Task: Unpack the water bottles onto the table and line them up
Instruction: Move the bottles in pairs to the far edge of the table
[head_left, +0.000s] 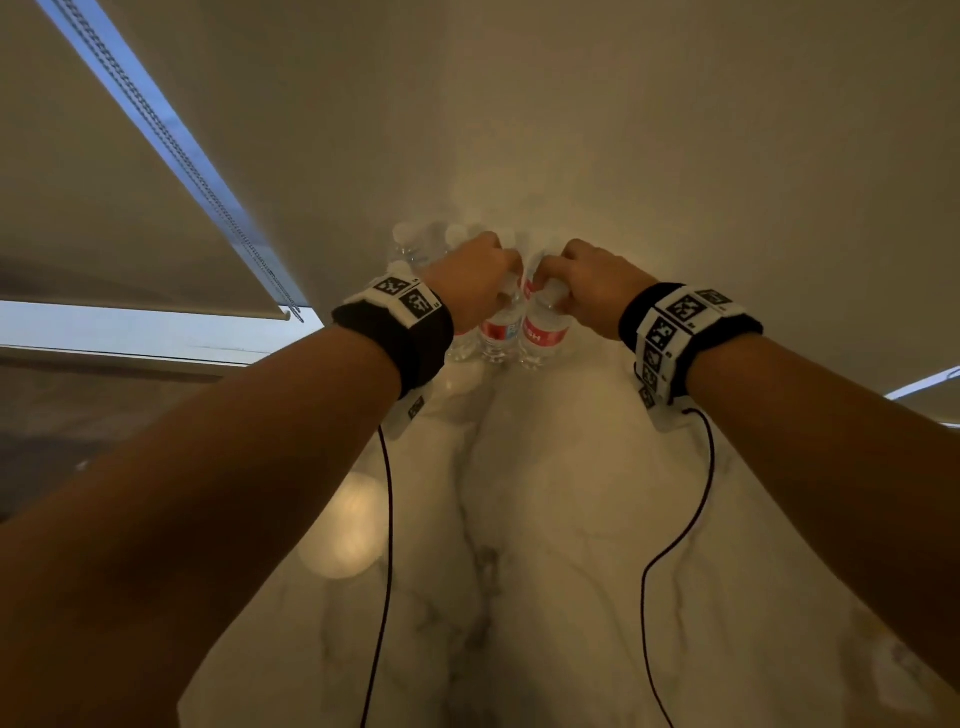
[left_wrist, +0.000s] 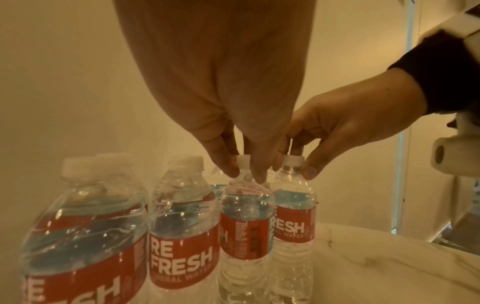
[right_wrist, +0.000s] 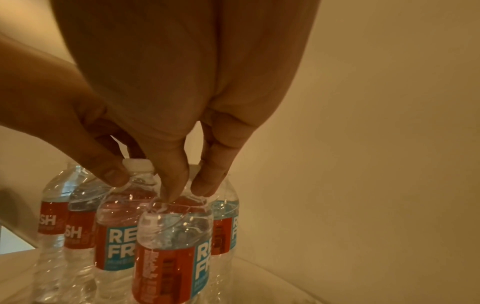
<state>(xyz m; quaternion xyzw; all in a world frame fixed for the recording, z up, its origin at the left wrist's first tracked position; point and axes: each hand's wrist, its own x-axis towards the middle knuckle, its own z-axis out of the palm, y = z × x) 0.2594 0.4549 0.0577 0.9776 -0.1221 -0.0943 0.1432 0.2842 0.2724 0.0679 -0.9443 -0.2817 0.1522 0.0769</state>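
Several clear water bottles (left_wrist: 182, 236) with red and blue labels stand clustered upright on the marble table (head_left: 545, 519), close to the wall. Clear wrap film seems to lie over some of them. My left hand (head_left: 506, 291) pinches the neck of one bottle (left_wrist: 245, 226) just under its white cap (left_wrist: 242, 159). My right hand (head_left: 550, 283) pinches the top of the bottle beside it (right_wrist: 171, 242); its cap is hidden behind my fingers (right_wrist: 176, 181) in the right wrist view. Both bottles stand on the table, touching each other.
A plain wall (head_left: 571, 156) rises right behind the bottles. A window with a roller blind and bead chain (head_left: 171, 145) is at the left. Cables (head_left: 387, 519) hang from both wristbands over the table's near part.
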